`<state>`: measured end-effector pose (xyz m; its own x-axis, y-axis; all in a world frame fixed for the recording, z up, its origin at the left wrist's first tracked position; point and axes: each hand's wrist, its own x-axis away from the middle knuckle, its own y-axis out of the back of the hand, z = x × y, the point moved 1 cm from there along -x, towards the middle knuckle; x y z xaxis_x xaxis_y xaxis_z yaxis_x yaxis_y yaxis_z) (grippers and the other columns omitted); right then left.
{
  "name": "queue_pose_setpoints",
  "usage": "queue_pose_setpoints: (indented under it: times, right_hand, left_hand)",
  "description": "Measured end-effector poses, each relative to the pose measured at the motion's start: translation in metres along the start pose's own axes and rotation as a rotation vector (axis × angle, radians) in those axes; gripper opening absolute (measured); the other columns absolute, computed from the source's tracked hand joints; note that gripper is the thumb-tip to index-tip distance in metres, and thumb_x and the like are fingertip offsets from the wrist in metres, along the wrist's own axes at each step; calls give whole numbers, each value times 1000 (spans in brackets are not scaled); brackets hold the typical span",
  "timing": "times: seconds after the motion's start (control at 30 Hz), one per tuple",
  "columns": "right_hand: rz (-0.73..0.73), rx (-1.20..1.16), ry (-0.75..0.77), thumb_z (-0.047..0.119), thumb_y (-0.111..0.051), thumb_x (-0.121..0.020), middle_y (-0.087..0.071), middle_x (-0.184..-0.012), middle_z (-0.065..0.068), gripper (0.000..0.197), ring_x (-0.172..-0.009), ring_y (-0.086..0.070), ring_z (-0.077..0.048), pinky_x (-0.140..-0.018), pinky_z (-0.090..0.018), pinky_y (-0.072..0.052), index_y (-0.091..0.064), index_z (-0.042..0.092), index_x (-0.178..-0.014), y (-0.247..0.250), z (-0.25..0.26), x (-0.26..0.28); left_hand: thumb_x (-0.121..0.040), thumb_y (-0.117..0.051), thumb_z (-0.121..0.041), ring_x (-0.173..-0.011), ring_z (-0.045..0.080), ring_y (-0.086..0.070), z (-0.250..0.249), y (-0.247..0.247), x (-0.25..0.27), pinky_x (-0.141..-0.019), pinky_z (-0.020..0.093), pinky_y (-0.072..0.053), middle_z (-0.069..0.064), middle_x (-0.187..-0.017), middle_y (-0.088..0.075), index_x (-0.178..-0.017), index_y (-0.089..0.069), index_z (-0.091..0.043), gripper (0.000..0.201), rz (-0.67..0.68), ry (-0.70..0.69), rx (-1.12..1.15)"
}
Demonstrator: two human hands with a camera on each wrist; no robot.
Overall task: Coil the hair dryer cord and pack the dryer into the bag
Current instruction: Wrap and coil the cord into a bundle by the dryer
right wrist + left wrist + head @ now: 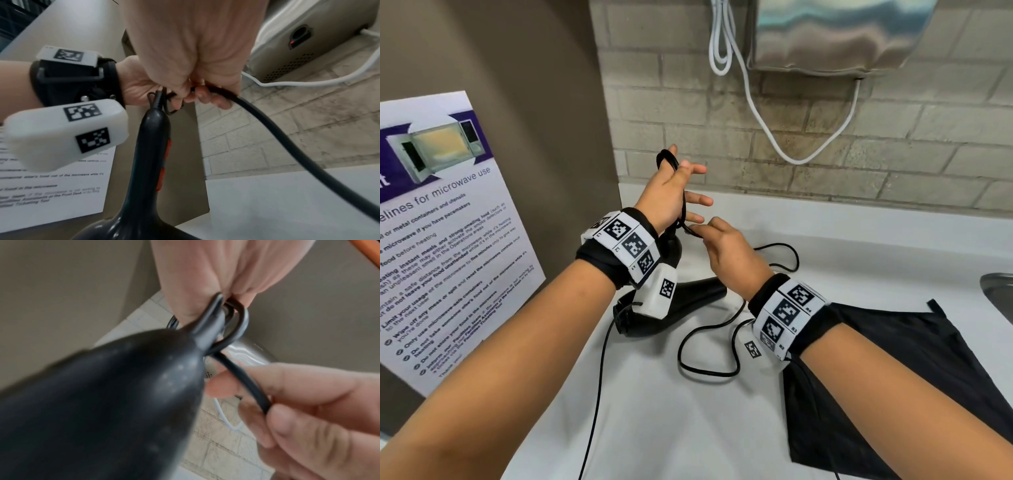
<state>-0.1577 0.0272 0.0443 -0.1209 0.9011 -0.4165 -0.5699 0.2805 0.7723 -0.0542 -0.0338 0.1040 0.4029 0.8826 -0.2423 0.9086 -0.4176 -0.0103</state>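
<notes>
I saw the black hair dryer standing on the white counter, handle up, just left of the flat black bag. My left hand was raised above the dryer with cord loops wound round it, fingers spread, thumb hooked through them. My right hand, right of the handle top, pinched the cord between thumb and fingertips. Slack cord lay between dryer and bag.

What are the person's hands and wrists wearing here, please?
Both hands, left hand and right hand, are bare. Each wrist has a black band carrying white blocks printed with black square markers. No sleeves; thin black cables trail off.
</notes>
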Motion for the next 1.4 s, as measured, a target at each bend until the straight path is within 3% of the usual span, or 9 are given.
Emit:
queue_pose_setpoints:
  times: [0.2, 0.3, 0.37, 0.47, 0.57, 0.73, 0.9, 1.17, 1.4]
  right_hand:
    - [-114, -135, 20, -7, -43, -90, -55, -106, -12, 14, -94, -54, -21, -79, -4, -35, -53, 2, -95, 5, 3, -6]
    - [-125, -156, 30, -5, -42, -90, -57, -104, -17, 16, -103, -56, -33, -88, -34, -47, -42, 12, -89, 5, 3, -14]
    - [-146, -182, 52, -7, -42, -88, -58, -97, -19, 18, -96, -58, -32, -83, -40, -48, -44, 11, -90, 9, 5, -20]
    - [-221, -214, 132, -13, -42, -84, -43, -80, 3, 29, -70, -51, -5, -64, -15, -42, -34, 15, -81, 21, 12, -30]
    - [-263, -161, 117, -10, -50, -81, -34, -86, -5, 28, -69, -44, -15, -62, -24, -40, -33, 12, -85, 29, 11, -42]
    - [-166, -100, -32, 18, -61, -86, -42, -75, 0, 26, -63, -38, -13, -55, -19, -30, -36, 12, -86, 40, -6, -57]
    - [-25, 190, -83, 41, -33, -96, -64, -83, -14, 40, -84, -54, -33, -70, -41, -47, -52, 6, -92, 30, -40, -41]
    - [-285, -122, -59, 14, -45, -95, -54, -73, -6, 23, -73, -50, -20, -68, -31, -37, -61, -1, -89, 44, -18, -66]
    - [-151, -177, -43, 23, -35, -98, -68, -89, -5, 32, -89, -61, -21, -86, -32, -47, -62, 6, -105, 41, -18, -80]
  left_hand:
    - [-101, -25, -31, -67, 16, -62, 4, 1, -11, -63, 32, -51, -2, -115, -54, -148, 3, -19, 55, -8, -4, -272]
    - [-101, -26, -31, -62, 15, -57, 0, 0, -12, -67, 32, -52, 6, -107, -57, -144, -16, -12, 48, 58, 21, -420]
    - [-101, -26, -33, -55, 12, -53, -4, 0, -11, -54, 20, -49, 11, -94, -57, -126, -38, -8, 37, 93, 46, -544]
    - [-101, -20, -41, -43, 11, -52, -6, -2, -10, -44, 21, -43, 9, -68, -55, -89, -43, -12, 38, 154, 78, -656]
    - [-98, -11, -51, -44, 11, -34, -7, -4, -11, -43, 20, -29, 0, -54, -40, -68, -42, -20, 53, 177, 174, -580]
    - [-95, -22, -56, -35, 6, -19, -7, 5, -15, -33, 16, -15, -4, -50, -28, -71, -41, -20, 48, 111, 204, -369]
    - [-99, -32, -41, -25, 2, -19, -8, 25, -16, -30, 14, -16, -12, -29, -28, -74, -45, -17, 37, -5, 160, -347]
    - [-100, -6, -47, -26, 6, -20, -6, 24, -15, -34, 12, -17, -5, -37, -39, -66, -53, -10, 69, 172, 224, -309]
    - [-99, -19, -48, -25, 3, -18, -8, 21, -9, -33, 11, -12, -4, -40, -39, -64, -48, -9, 60, 292, 229, -184]
